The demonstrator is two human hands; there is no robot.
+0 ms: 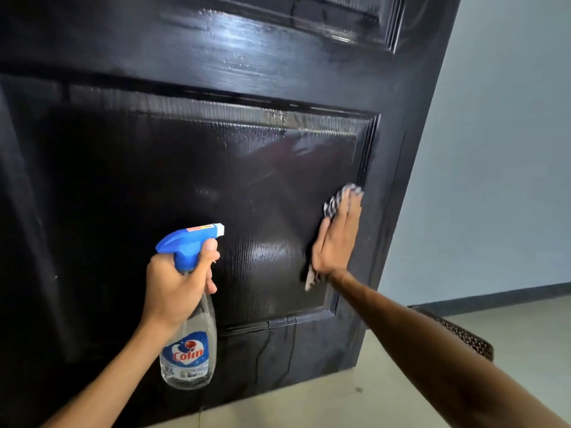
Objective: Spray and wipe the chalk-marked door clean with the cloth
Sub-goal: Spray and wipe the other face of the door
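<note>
- Dark, glossy wood grain fills most of the view: the door point(185, 149) stands upright with raised panels, its surface wet and streaked with shine.
- The left hand point(176, 285) has its fingers curled round the neck of the spray bottle point(188, 344), just below the blue trigger head, with one finger lying along the side of the trigger.
- The bottle is clear, hangs below this hand, carries a blue and red "Colin" label, and its white nozzle points at the door panel to the right of the hand.
- The right hand point(338, 239) lies flat, fingers straight and together, pressed against the right edge of the lower panel.
- The cloth point(335, 202) is trapped between this palm and the door; a checked part shows past the fingertips and a pale corner hangs below the wrist.
- To the right of this hand, past the door's edge, stands a pale blue wall point(494, 149).
- Below the right forearm a dark perforated basket point(469, 338) sits on the beige floor point(386, 381).
</note>
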